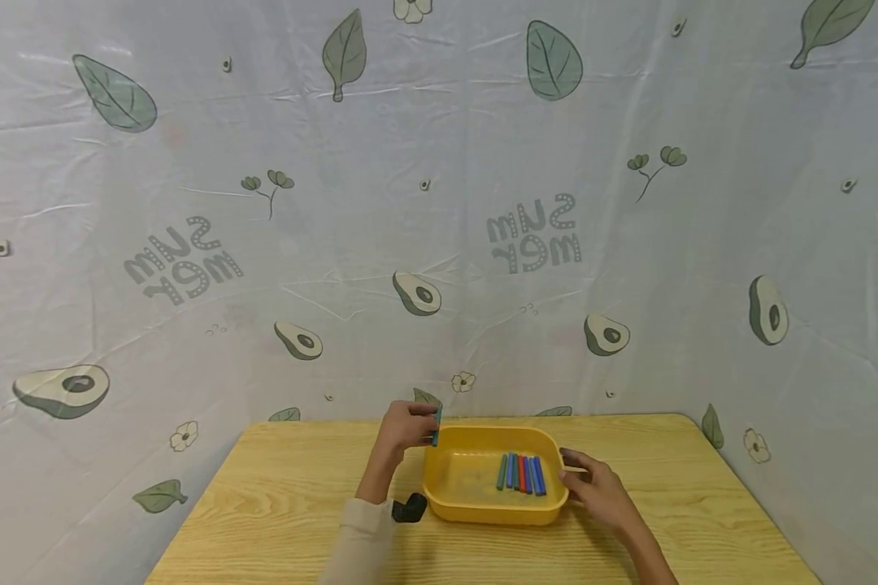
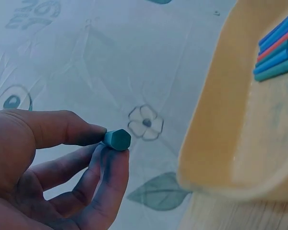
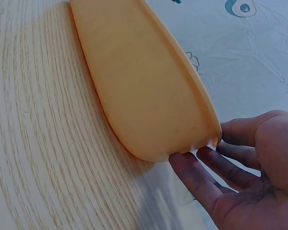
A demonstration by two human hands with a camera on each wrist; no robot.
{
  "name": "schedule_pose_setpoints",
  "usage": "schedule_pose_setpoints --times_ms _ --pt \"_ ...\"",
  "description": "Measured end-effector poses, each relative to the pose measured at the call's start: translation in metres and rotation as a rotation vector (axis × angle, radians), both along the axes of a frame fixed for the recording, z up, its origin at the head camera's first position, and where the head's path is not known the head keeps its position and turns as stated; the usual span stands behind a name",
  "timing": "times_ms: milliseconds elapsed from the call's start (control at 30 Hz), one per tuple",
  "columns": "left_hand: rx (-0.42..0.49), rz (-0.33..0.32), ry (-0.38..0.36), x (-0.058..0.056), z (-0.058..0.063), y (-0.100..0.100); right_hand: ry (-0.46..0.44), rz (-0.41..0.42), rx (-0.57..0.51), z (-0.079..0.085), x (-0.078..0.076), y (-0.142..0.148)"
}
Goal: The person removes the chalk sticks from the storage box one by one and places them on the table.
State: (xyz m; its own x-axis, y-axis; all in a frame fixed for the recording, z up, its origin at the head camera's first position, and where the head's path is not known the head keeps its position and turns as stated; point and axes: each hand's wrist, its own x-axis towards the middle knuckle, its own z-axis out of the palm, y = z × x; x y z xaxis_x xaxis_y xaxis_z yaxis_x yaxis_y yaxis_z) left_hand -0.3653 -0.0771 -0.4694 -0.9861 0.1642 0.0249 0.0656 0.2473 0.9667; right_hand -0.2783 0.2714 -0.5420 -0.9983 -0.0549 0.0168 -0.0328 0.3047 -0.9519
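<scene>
My left hand (image 1: 407, 425) pinches a teal six-sided crayon (image 2: 119, 140) between thumb and fingertips, just past the left rim of a yellow tray (image 1: 493, 514). The crayon stands roughly upright in the head view, and its end faces the camera in the left wrist view. My right hand (image 1: 598, 490) holds the tray at its right end, with the thumb at the rim and fingertips against the outer wall (image 3: 149, 96). Inside the tray, several crayons (image 1: 521, 474) in green, blue, red and purple lie side by side in a row toward the right. Dark smudges mark my fingers.
The tray stands on a wood-grain table (image 1: 285, 496). A black object (image 1: 410, 509) shows by my left wrist, near the tray's front left corner. Behind the table hangs a pale sheet (image 1: 439, 341) printed with leaves and avocados. Smudges mark the tray's floor.
</scene>
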Motion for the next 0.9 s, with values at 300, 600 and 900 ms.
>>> schedule_pose_setpoints --times_ms 300,600,900 --pt "0.016 0.071 -0.031 0.002 -0.004 -0.037 -0.017 -0.005 -0.012 0.0 0.0 0.0" --pt "0.032 0.138 -0.047 0.008 -0.019 -0.062 -0.023 -0.012 -0.004 0.0 0.002 -0.001" --pt "-0.003 0.169 -0.082 0.014 -0.038 -0.083 -0.03 -0.024 -0.014 -0.002 0.001 -0.001"
